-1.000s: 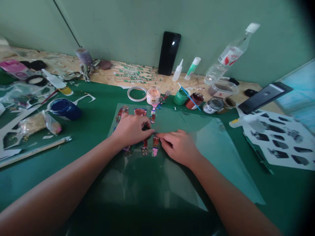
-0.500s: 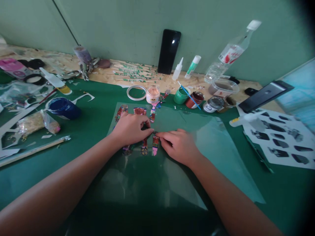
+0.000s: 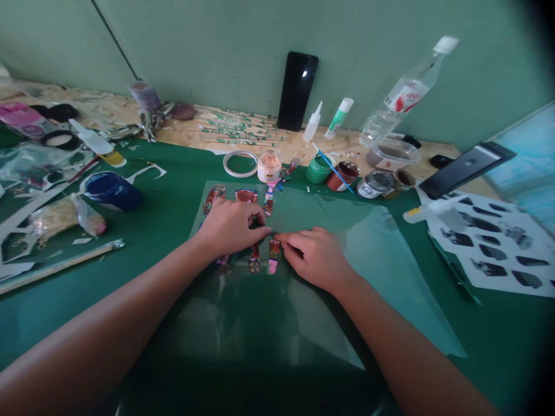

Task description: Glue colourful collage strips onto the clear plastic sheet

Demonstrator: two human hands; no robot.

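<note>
Several colourful patterned strips (image 3: 255, 259) lie side by side on a clear plastic sheet (image 3: 368, 254) over the green table cover. My left hand (image 3: 229, 228) rests on top of the strips, fingers curled, its fingertips pressing at the rightmost strip (image 3: 274, 253). My right hand (image 3: 314, 254) meets it from the right, fingers pinched at the same strip's upper part. The fingertips of both hands touch there. The strips' far ends (image 3: 246, 195) stick out beyond my left hand.
Behind the sheet stand a tape ring (image 3: 240, 163), a small pink jar (image 3: 269, 166), green (image 3: 319, 169) and red (image 3: 343, 175) paint pots with a blue brush, glue bottles, a plastic bottle (image 3: 401, 95) and a phone (image 3: 297, 91) against the wall. A blue paint pot (image 3: 110, 189) is left; printed sheet (image 3: 489, 245) right.
</note>
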